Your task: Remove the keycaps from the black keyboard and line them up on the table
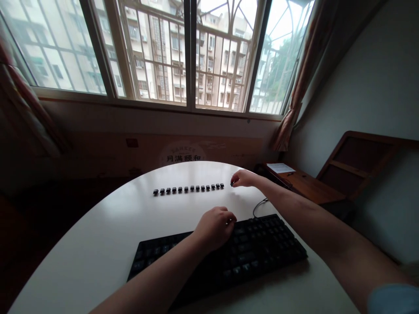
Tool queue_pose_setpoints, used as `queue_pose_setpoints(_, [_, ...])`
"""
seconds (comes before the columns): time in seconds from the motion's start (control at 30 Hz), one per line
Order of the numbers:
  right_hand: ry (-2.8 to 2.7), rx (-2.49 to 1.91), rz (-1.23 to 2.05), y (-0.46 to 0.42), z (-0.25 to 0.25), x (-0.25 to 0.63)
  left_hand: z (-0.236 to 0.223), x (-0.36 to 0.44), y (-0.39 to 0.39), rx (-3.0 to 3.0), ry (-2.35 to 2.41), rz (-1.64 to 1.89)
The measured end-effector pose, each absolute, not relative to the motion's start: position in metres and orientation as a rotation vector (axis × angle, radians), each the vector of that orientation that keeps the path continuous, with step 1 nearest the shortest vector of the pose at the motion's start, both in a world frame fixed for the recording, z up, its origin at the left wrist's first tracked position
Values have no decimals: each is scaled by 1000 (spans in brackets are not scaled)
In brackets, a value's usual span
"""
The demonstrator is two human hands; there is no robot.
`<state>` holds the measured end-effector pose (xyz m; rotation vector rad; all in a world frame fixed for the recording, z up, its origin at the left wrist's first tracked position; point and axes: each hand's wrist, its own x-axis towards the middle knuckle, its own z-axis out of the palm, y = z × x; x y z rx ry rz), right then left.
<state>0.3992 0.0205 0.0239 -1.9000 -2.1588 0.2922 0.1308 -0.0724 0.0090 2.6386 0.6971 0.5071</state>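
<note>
A black keyboard (pixel 248 255) lies at a slant on the white round table, partly covered by my left forearm. My left hand (pixel 218 226) rests over its far edge with fingers curled together; what they hold, if anything, is hidden. Farther out, my right hand (pixel 242 178) pinches a small black keycap (pixel 232 184) low over the tabletop. It is just past the right end of a straight row of several black keycaps (pixel 191 189), apart from the last one.
The white table (pixel 98 226) has a curved far edge. A cable (pixel 258 205) runs from the keyboard under my right forearm. To the right stand a wooden desk (pixel 310 187) with a paper (pixel 280 168) and a wooden panel (pixel 363 165). Barred windows (pixel 190 56) face me.
</note>
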Motion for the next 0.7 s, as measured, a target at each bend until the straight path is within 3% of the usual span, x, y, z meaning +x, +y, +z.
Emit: queue_pose_setpoints(0.7, [-2229,-1882,391,57,2,397,10,132,-74,2712,691,403])
